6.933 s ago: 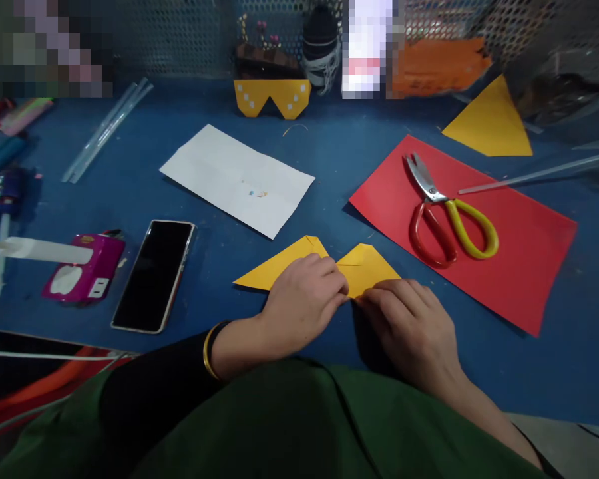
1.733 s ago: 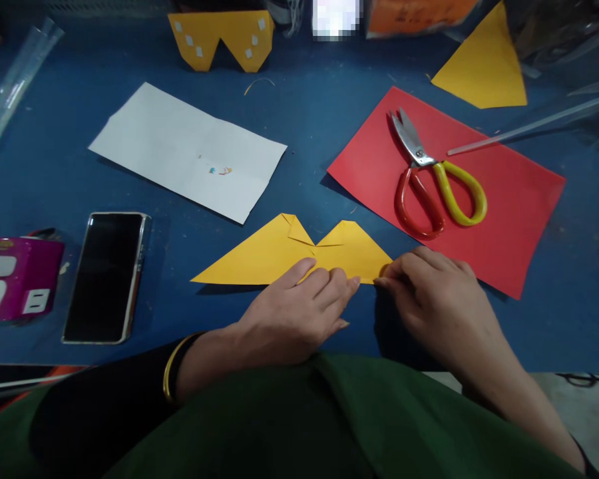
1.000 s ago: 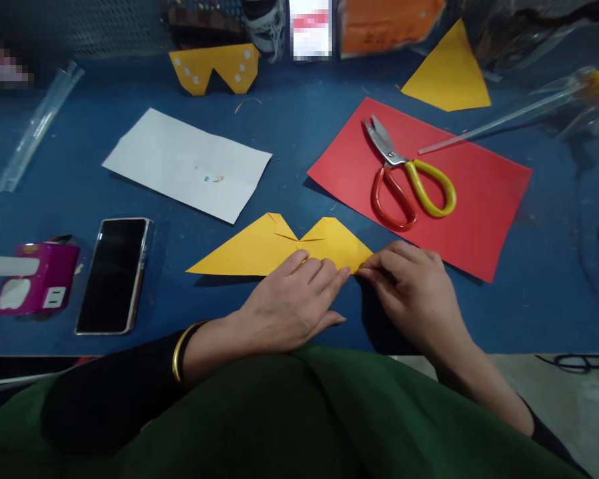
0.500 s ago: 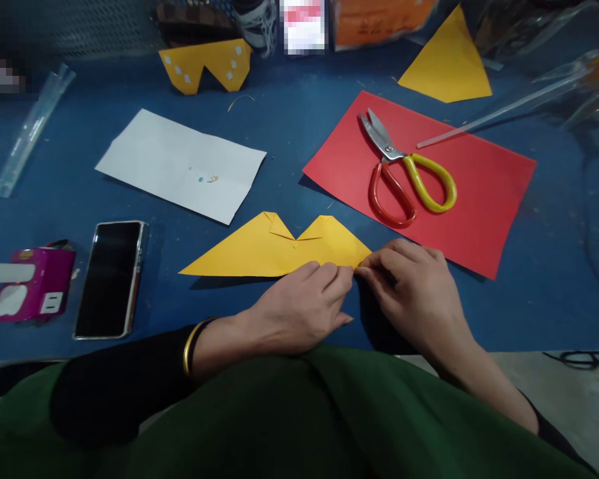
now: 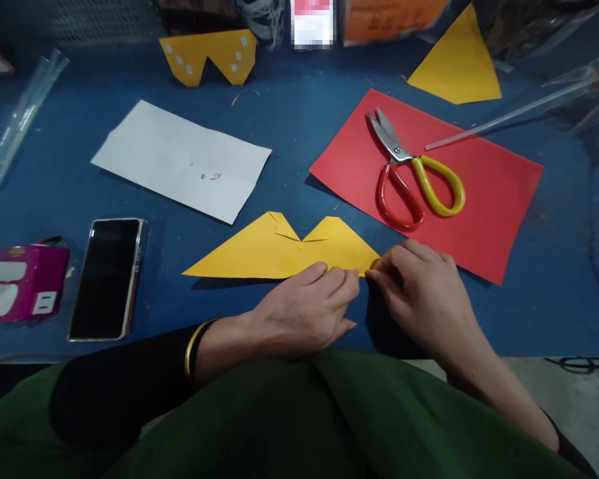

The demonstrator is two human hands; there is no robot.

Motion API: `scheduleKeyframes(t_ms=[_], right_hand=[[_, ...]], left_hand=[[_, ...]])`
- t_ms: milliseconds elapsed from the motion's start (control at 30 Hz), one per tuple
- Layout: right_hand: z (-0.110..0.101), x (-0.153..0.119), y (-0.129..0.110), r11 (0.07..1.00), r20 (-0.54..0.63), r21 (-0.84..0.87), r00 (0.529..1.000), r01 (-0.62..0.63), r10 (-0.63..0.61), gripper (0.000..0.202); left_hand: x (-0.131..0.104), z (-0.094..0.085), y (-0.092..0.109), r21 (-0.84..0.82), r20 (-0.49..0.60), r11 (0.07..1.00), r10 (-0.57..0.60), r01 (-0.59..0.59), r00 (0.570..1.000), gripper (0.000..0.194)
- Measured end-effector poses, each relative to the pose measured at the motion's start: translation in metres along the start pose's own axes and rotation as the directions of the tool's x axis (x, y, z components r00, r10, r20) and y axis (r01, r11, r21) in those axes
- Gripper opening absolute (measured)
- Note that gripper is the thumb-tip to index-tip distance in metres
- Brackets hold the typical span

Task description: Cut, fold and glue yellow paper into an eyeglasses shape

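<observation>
A folded yellow paper (image 5: pixel 259 253) lies in front of me, pointed at its left end, with two peaks and a notch along its far edge. My left hand (image 5: pixel 314 306) is closed at the paper's near edge, right of the middle, fingers curled over it. At the right corner, my right hand (image 5: pixel 424 286) pinches the paper between thumb and fingers. The corner itself is mostly hidden by the fingertips. Beyond my right hand, scissors (image 5: pixel 397 153) with one red and one yellow handle rest on a red paper sheet (image 5: pixel 484 206).
A white sheet (image 5: pixel 180 159), a phone (image 5: pixel 107 279) and a purple tape dispenser (image 5: pixel 34 283) are on the left. At the back lie a notched yellow paper piece (image 5: pixel 209 50) with white squares and a yellow paper triangle (image 5: pixel 459 63). A clear stick (image 5: pixel 509 116) crosses the red sheet's far edge.
The whole view has shifted slightly, so most things sit a little differently in the picture. Both hands keep nearly the same places on the yellow paper.
</observation>
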State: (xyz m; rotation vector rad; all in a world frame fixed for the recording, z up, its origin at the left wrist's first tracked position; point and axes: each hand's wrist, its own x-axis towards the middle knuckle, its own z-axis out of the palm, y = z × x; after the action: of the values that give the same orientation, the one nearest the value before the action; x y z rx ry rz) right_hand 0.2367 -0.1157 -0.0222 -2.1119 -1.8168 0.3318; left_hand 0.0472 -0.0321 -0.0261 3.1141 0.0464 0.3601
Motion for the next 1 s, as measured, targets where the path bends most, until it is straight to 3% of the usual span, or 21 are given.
scheduleKeyframes(t_ms=[167,433,633,767,1000], right_hand=[[0.003,-0.004,0.004,0.988,-0.058,0.155,0.998,-0.009,0.018,0.01],[0.003,-0.009,0.003,0.993,-0.134,0.101,0.99,0.066,-0.052,0.011],[-0.001,-0.003,0.008,0.97,-0.023,0.244,1.0,0.019,-0.014,0.013],[-0.003,0.001,0.009,0.969,0.036,0.247,0.999,-0.03,0.022,0.015],[-0.004,0.003,0.006,0.961,0.026,0.258,0.995,-0.099,0.095,0.007]], left_hand=[[0.001,-0.001,0.001,-0.004,-0.017,1.0,-0.016,0.016,1.0,0.042],[-0.001,0.0,0.001,-0.028,-0.011,0.998,-0.056,0.056,0.998,0.043],[-0.001,0.0,0.001,-0.041,-0.019,0.998,-0.056,0.055,0.998,0.043],[-0.001,0.002,0.0,-0.027,-0.009,0.998,-0.052,0.052,0.999,0.042],[-0.001,0.0,0.0,-0.012,0.012,0.999,-0.046,0.046,0.999,0.043]])
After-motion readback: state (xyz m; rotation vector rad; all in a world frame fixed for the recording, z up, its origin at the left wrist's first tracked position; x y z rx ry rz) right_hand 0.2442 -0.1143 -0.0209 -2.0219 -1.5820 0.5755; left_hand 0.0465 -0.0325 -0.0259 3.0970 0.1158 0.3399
